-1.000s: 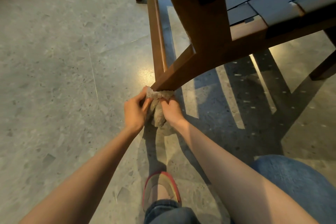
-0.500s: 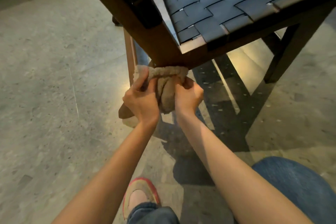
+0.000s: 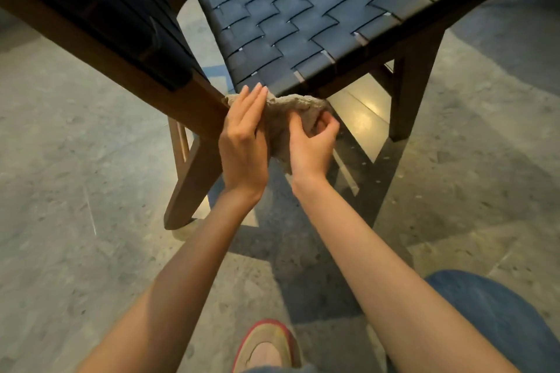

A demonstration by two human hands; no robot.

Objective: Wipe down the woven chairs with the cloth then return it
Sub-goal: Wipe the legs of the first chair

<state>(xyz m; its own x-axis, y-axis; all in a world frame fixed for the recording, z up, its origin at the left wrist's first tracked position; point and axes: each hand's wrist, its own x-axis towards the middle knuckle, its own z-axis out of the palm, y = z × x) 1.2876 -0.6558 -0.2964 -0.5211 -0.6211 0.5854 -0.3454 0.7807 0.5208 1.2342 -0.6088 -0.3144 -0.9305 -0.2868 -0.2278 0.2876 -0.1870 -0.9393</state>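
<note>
Nearest me, below the woven seat [image 3: 318, 18], my shoe [image 3: 266, 348] sits on the floor [image 3: 60, 221], with my jeans-clad knee [image 3: 500, 321] off to the right of it. My forearms reach up from there to the seat's near corner.

A second ago both hands were bunched round the cloth [image 3: 291, 106] far below the seat, at the foot of the chair leg [image 3: 194, 179]. Now they have climbed the whole leg and reached the seat's corner. I take that to mean this leg is wiped, and the frame joint and the seat itself come next.

My left hand [image 3: 244, 142] has loosened since half a second ago. Its fingers now lie straight and flat, pressing the cloth against the wood just under the seat's corner. My right hand [image 3: 312, 145] is curled, thumb and fingers pinching the cloth's right end.

The cloth lies between my two hands, touching both, draped along the rail under the seat's edge.

Beyond it the seat's dark straps run away from me, untouched by the cloth at this moment, and the strapped backrest [image 3: 127, 9] rises left of the seat.
</note>
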